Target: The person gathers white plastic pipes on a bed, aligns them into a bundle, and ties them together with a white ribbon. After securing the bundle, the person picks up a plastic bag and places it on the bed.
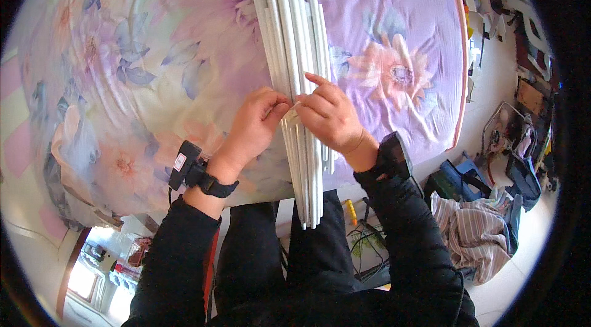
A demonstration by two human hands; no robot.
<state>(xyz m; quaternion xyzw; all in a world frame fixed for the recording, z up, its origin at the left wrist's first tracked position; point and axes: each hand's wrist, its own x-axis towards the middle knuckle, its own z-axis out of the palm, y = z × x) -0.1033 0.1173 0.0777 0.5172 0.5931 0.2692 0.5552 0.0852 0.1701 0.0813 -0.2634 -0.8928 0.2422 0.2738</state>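
A bundle of long, thin white rods (302, 156) lies lengthwise on a floral bed sheet (194, 73), its near ends jutting over the bed's edge. My left hand (259, 119) is at the bundle's left side, thumb and forefinger pinched on a pale, thin strip or tie (292, 110) across the rods. From the right, my right hand (330, 117) meets it, with fingers curled at the same strip and one finger raised. The fingers hide part of the strip, so its exact shape cannot be told.
The bed's edge runs just before my legs. Black cables (369, 244) and a yellow item (351, 212) lie on the floor below. At the right are a striped cloth (471, 230), a blue bag (466, 179) and various things along the wall.
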